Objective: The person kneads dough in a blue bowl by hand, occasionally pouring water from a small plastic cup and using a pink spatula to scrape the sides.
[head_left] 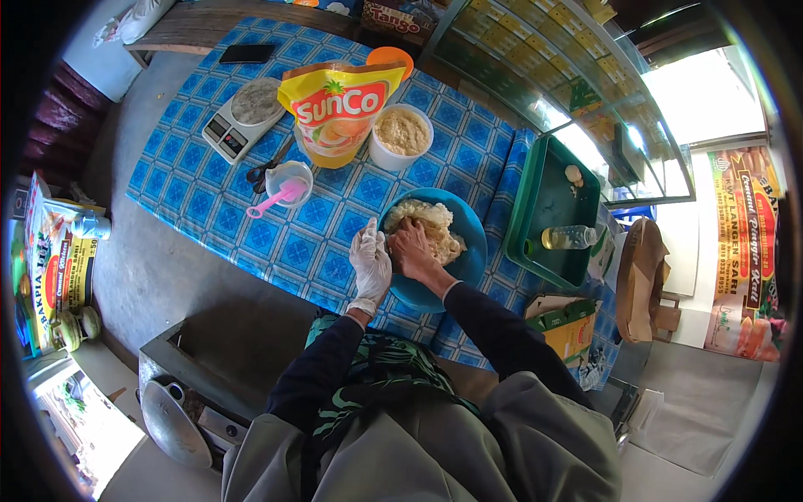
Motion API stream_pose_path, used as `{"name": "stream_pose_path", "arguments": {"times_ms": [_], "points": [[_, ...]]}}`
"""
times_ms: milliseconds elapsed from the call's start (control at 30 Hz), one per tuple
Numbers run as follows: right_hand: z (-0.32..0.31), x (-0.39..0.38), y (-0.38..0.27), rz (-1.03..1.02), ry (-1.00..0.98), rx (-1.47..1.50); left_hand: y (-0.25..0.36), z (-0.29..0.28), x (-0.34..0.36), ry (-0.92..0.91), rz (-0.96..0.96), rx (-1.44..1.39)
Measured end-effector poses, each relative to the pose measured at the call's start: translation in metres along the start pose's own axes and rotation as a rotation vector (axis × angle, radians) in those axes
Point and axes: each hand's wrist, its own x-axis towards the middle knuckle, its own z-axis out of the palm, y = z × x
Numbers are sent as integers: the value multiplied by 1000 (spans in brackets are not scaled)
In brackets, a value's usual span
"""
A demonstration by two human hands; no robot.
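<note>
A blue basin near the table's front edge holds a pale, lumpy, dough-like mass. My bare right hand presses into it, its fingers curled and partly sunk in. My left hand, in a thin whitish glove, is at the basin's left rim and seems to grip it; its fingertips are not clear. Beyond the basin stands a white tub of crumbly beige stuff. To the left is a clear cup with a pink spoon in it.
A yellow pouch of oil, a kitchen scale bearing a filled bag, black scissors and a dark phone lie on the blue tablecloth. Rightward are a green tray with a bottle and a glass cabinet.
</note>
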Motion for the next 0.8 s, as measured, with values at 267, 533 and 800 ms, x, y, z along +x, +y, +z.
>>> {"name": "stream_pose_path", "arguments": {"times_ms": [267,533,800], "points": [[-6,-20,-2,-136,-133,102,-14,-2,1,109,-270,-577],[-90,-87,67,6,161,489,-7,-10,6,-78,69,337],[-38,-70,79,125,-72,162,3,-4,3,2,-321,-540]]}}
